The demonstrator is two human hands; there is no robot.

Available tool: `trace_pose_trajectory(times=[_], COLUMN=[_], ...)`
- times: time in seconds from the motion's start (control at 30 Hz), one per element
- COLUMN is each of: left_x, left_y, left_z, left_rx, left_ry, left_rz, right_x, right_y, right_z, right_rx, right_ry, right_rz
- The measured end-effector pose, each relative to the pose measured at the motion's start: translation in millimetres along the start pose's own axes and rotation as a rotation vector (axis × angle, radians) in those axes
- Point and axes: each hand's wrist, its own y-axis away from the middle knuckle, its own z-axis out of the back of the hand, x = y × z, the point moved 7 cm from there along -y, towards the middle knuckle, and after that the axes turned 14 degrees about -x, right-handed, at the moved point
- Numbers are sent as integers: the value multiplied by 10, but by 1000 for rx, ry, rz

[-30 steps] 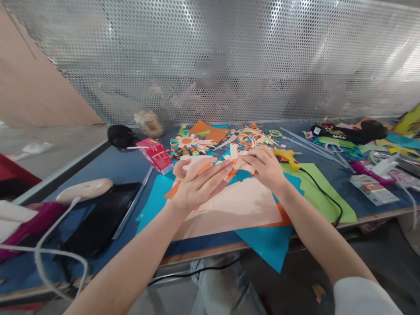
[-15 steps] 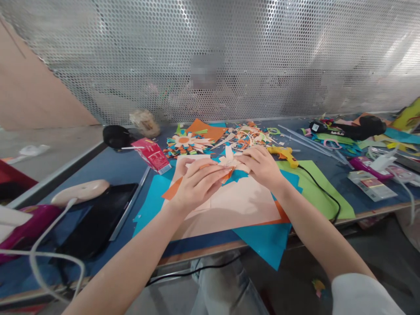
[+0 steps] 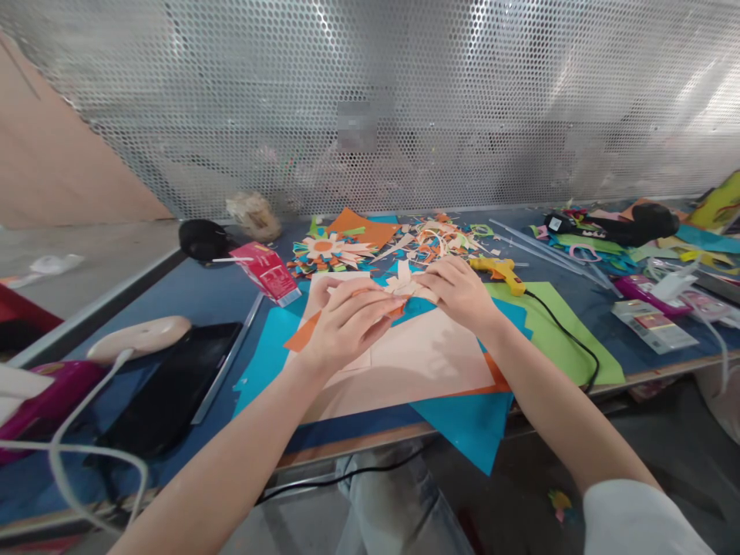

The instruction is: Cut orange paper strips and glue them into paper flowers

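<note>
Between my hands is a pale peach paper flower (image 3: 402, 279) with strip-like petals, one standing upright. My left hand (image 3: 352, 314) is closed on its near left side, and orange paper shows at the fingertips. From the right, my right hand (image 3: 462, 291) pinches a petal; its fingertips are partly hidden. Jagged blue paper (image 3: 417, 308) shows just under the flower. Below my hands lies a large pale peach sheet (image 3: 416, 366) over blue sheets (image 3: 471, 432). Another paper flower (image 3: 327, 248), layered in several colours, lies behind my left hand.
A yellow glue gun (image 3: 500, 270) with a black cord rests on a green sheet (image 3: 555, 324). Paper scraps (image 3: 442, 239) are heaped at the back. At the left are a pink carton (image 3: 267, 271) with a straw and a black phone (image 3: 173, 389). Clear sticks (image 3: 543, 250) lie right.
The orange paper at my left fingertips shows less between my hands, and the flower has turned slightly. Both hands keep nearly the same place.
</note>
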Motion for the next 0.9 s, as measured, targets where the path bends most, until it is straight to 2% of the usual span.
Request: trace_pose_trajectory(times=[0.23,0.4,0.57,0.67,0.8,0.9], left_x=[-31,14,65,207,524,640], left_y=[-49,-59,-87,-42,182,324], left_z=[22,20,22,39,-54,-206], left_rx=[-37,-36,-45,-112,-174,-146], left_ry=[15,2,16,52,271,496], left_rz=[2,67,169,381,882,1158], right_x=[-15,-25,-13,-23,-58,-70], right_y=[22,43,35,14,14,54], right_z=[-44,-93,-77,-51,-80,-172], right_rx=[38,89,86,54,35,90], right_ry=[-1,-8,-57,-190,-403,-546], right_rz=[-14,-20,-43,-143,-329,-460])
